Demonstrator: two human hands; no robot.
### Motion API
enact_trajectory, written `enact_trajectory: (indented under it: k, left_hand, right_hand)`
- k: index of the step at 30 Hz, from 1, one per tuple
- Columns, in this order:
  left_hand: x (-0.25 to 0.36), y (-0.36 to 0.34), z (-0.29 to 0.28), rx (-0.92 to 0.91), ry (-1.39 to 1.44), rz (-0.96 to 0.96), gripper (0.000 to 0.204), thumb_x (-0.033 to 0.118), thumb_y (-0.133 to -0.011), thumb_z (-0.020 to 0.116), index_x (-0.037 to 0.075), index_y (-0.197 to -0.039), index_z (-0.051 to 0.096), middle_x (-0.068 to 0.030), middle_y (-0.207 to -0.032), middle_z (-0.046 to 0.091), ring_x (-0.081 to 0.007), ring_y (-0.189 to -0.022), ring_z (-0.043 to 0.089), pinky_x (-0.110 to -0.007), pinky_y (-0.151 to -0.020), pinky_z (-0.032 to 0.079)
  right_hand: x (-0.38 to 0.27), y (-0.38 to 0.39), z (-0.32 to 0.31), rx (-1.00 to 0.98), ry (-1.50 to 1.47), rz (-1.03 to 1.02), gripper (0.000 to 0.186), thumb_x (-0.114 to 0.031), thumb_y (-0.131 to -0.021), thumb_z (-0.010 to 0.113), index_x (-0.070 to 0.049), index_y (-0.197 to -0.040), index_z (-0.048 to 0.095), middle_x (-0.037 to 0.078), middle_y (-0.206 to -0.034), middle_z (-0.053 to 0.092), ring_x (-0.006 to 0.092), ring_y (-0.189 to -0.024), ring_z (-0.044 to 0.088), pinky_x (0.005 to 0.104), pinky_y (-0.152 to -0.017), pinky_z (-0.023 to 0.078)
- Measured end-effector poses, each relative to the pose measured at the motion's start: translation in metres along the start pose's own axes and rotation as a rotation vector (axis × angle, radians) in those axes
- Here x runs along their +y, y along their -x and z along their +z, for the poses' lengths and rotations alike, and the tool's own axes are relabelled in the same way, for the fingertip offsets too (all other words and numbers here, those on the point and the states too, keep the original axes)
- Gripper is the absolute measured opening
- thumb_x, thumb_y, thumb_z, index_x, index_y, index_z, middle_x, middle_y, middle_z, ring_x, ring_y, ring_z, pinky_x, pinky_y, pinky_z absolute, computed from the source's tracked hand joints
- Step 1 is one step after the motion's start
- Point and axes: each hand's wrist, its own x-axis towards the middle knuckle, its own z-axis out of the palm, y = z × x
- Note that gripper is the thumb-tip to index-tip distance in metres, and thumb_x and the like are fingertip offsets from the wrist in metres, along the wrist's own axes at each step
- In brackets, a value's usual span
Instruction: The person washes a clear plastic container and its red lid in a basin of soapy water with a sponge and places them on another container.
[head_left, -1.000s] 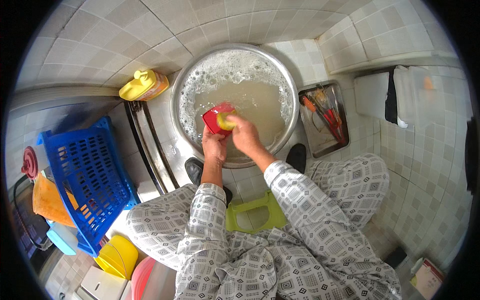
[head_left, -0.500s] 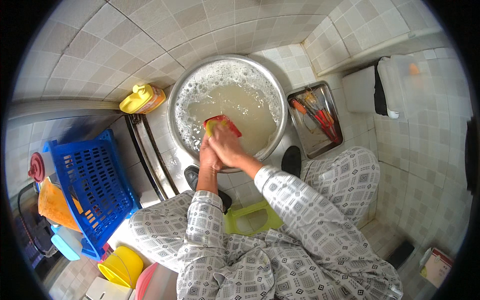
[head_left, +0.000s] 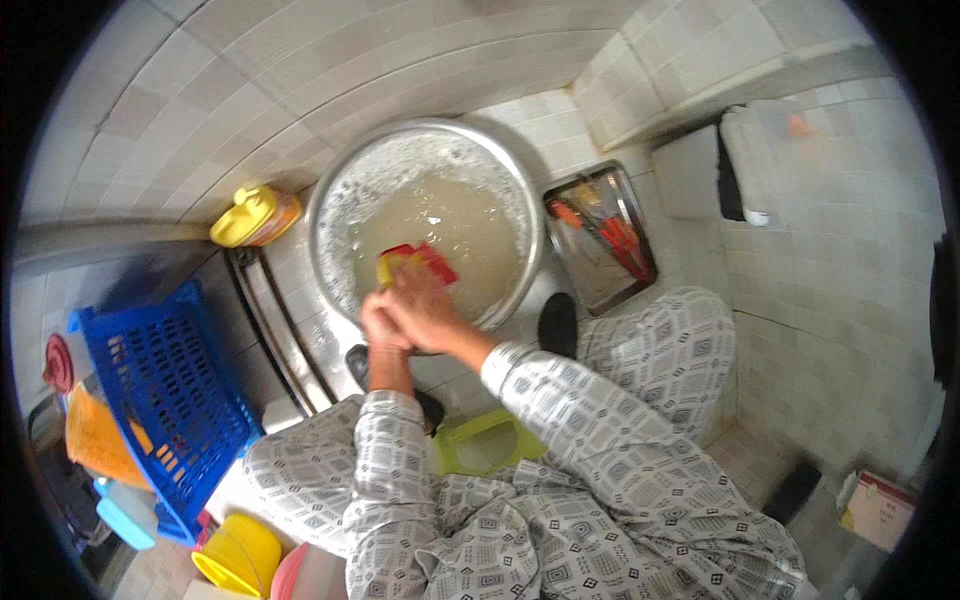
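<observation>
Over the near side of a steel basin [head_left: 510, 185] of cloudy, foamy water, my left hand [head_left: 383, 322] grips a red plastic object [head_left: 437, 262]. My right hand [head_left: 420, 305] is closed on a yellow sponge [head_left: 393, 265], pressed against the red object and overlapping my left hand. The exact shape of the red object is hidden by fingers and blur. Right of the basin, a steel tray [head_left: 600, 285] holds several utensils with orange and red handles [head_left: 625, 245].
Left are a yellow jug [head_left: 250, 215], metal rail [head_left: 275, 310], blue perforated basket [head_left: 165, 390], orange container [head_left: 100, 435] and yellow bucket [head_left: 240, 550]. Tiled walls bound the back and right, with pale boards [head_left: 688, 172] at right. A green stool [head_left: 475, 440] is beneath me.
My hands, still holding the red object and sponge, have moved toward the near-left side of the basin, the right hand now covering more of the object. The whole view has shifted slightly.
</observation>
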Motion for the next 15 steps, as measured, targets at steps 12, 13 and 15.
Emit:
enact_trajectory:
  k: [12,13,15]
  left_hand:
    - [-0.028,0.000,0.056,0.209,-0.096,-0.169,0.066,0.057,-0.106,0.040,0.011,-0.155,0.041,-0.0129,-0.155,0.047,-0.0303,-0.140,0.047,-0.047,-0.118,0.038]
    - [-0.031,0.003,0.070,0.159,-0.159,-0.153,0.066,0.055,-0.108,0.037,0.012,-0.157,0.037,-0.0118,-0.157,0.044,-0.0294,-0.141,0.046,-0.046,-0.119,0.036]
    - [-0.034,0.002,0.076,0.124,-0.283,-0.140,0.066,0.053,-0.107,0.041,0.011,-0.158,0.035,-0.0096,-0.159,0.042,-0.0271,-0.143,0.044,-0.044,-0.119,0.036]
  right_hand:
    - [0.011,-0.011,-0.014,-0.112,-0.050,0.417,0.073,-0.055,-0.107,0.032,-0.002,-0.157,0.028,0.034,-0.160,0.023,0.0556,-0.149,0.018,0.0609,-0.121,0.017]
    - [0.013,-0.015,-0.016,-0.088,-0.090,0.445,0.072,-0.054,-0.107,0.031,-0.002,-0.157,0.028,0.033,-0.160,0.024,0.0548,-0.148,0.019,0.0606,-0.121,0.018]
    - [0.019,-0.027,-0.021,-0.090,-0.229,0.490,0.071,-0.052,-0.108,0.030,0.000,-0.155,0.031,0.032,-0.158,0.027,0.0513,-0.148,0.021,0.0570,-0.122,0.021]
